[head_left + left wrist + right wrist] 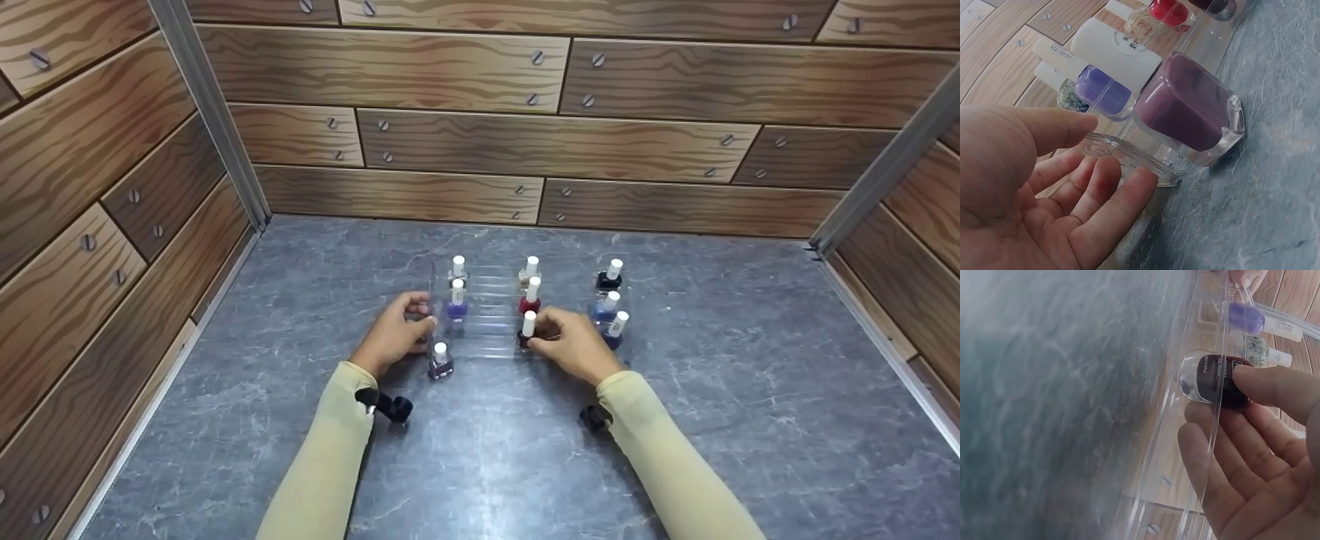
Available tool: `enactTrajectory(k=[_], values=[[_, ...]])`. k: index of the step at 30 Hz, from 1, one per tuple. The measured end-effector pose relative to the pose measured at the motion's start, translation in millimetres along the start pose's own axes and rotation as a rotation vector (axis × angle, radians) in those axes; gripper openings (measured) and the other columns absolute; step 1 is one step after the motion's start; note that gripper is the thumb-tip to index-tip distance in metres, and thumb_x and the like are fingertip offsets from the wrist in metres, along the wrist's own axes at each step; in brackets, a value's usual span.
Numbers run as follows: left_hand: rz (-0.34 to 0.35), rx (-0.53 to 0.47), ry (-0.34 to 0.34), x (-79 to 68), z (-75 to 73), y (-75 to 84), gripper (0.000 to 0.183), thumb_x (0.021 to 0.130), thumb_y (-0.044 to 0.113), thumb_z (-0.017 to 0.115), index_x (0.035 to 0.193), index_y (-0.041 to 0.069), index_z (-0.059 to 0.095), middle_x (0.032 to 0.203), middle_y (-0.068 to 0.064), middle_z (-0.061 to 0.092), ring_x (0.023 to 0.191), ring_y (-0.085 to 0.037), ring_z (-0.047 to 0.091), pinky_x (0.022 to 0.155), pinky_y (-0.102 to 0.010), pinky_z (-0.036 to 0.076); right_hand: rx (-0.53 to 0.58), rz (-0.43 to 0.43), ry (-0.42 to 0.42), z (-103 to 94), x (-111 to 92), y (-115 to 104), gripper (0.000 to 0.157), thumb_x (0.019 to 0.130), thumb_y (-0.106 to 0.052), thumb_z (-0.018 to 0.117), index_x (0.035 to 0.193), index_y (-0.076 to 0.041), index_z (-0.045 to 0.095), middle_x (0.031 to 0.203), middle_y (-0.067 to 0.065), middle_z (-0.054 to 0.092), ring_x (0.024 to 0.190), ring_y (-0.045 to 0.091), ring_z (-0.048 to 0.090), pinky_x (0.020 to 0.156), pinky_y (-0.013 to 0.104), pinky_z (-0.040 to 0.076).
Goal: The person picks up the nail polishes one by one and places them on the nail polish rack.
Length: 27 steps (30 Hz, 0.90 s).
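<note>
My right hand (574, 343) pinches a dark nail polish bottle (1221, 379) with a white cap between thumb and fingers, at the front tier of a clear plastic rack (491, 351). The rack's left end panel (1134, 153) sits between the thumb and fingers of my left hand (394, 334). A mauve nail polish bottle (1185, 107) stands upright on the table in front of that end. Behind it on the rack are a purple bottle (457, 309) and a glittery bottle (458, 277). A red bottle (529, 304) stands just behind the dark one.
Another glitter bottle (529, 276) stands at the rack's back middle. At its right end are a black bottle (610, 280), a blue bottle (604, 310) and a navy bottle (614, 339). Wood-patterned walls (450, 139) enclose the grey marbled table (480, 465).
</note>
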<state>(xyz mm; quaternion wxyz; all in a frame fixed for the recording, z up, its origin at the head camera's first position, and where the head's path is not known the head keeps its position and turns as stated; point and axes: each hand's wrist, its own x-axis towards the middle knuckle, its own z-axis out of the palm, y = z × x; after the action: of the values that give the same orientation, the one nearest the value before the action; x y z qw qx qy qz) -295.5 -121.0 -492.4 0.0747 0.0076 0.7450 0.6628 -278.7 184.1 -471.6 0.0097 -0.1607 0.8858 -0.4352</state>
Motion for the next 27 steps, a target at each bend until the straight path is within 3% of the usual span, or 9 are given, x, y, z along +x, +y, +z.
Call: enactTrajectory(k=[5,10,16,22,27], values=[[-0.009,0.007,-0.001,0.5,0.1,1.5,0.049,0.099,0.001,0.065,0.145,0.002,0.049,0.128,-0.016,0.052,0.099,-0.019,0.058,0.08,-0.045,0.064,-0.026,-0.001,-0.006,-0.5,0,0,0.015,0.088,-0.003,0.079,0.098,-0.01,0.071,0.099,0.004,0.076,0.093,0.019,0.07,0.088,0.04,0.06],[-0.002,0.003,-0.006,0.5,-0.2,0.3,0.048,0.099,0.002,0.065,0.144,0.002,0.051,0.125,-0.014,0.052,0.099,-0.02,0.059,0.077,-0.04,0.064,-0.048,0.01,-0.035,-4.0,-3,-3,0.016,0.089,-0.007,0.079,0.102,-0.01,0.07,0.103,0.005,0.076,0.097,0.022,0.071,0.092,0.042,0.06],[-0.008,0.011,-0.006,1.2,-1.2,0.0,0.05,0.098,0.003,0.066,0.145,0.003,0.05,0.125,-0.013,0.053,0.099,-0.021,0.059,0.076,-0.039,0.064,-0.043,0.024,-0.055,-25.0,-13,-10,0.021,0.094,-0.013,0.075,0.113,-0.005,0.069,0.11,0.008,0.074,0.104,0.025,0.07,0.097,0.044,0.058],[0.0,0.012,-0.01,2.5,-1.5,1.0,0.049,0.099,0.003,0.066,0.145,0.003,0.05,0.125,-0.013,0.052,0.096,-0.018,0.057,0.074,-0.037,0.064,-0.029,-0.004,0.06,-51.4,-25,-17,0.018,0.095,-0.011,0.072,0.112,-0.003,0.069,0.105,0.008,0.073,0.096,0.023,0.07,0.09,0.036,0.061],[-0.003,0.021,-0.009,1.6,0.3,0.1,0.048,0.099,0.002,0.065,0.145,0.002,0.05,0.126,-0.015,0.052,0.095,-0.018,0.057,0.074,-0.037,0.064,-0.015,-0.061,0.144,-59.5,-32,-15,0.011,0.096,-0.006,0.071,0.106,-0.001,0.07,0.1,0.008,0.073,0.089,0.02,0.069,0.083,0.027,0.06]])
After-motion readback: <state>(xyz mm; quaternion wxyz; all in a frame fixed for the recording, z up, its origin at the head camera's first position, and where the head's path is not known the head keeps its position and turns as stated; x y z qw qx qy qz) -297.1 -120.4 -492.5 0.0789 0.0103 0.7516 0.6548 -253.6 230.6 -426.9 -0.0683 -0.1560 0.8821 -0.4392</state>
